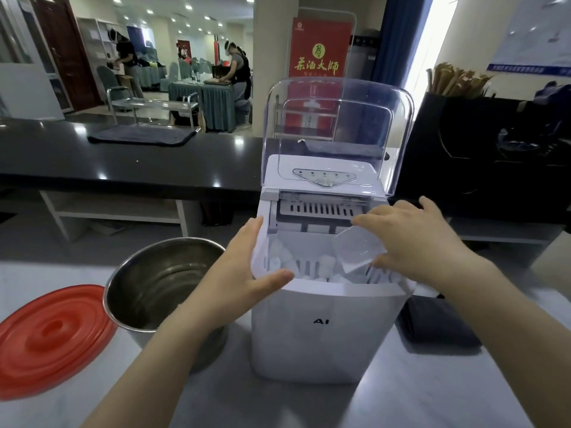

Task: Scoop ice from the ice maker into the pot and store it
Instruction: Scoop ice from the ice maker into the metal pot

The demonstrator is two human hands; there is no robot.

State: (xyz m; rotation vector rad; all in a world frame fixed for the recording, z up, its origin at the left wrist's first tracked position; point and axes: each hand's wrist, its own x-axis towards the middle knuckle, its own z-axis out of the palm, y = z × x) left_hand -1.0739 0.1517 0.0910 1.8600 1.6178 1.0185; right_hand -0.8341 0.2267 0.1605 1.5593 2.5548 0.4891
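Right hand fingers pinch scoop, seemingly over ice; left hand flat on ice maker.

White ice maker stood upright, clear lid swung up and back, bin open. Ice lay loose in bin, pale lumps among white slats. Clear scoop was tilted over bin's right side, pinched in right hand. Steel pot stood upright just left of maker, uncovered, bare steel inside. Red pot lid lay flat, top up, just beside pot on its left.
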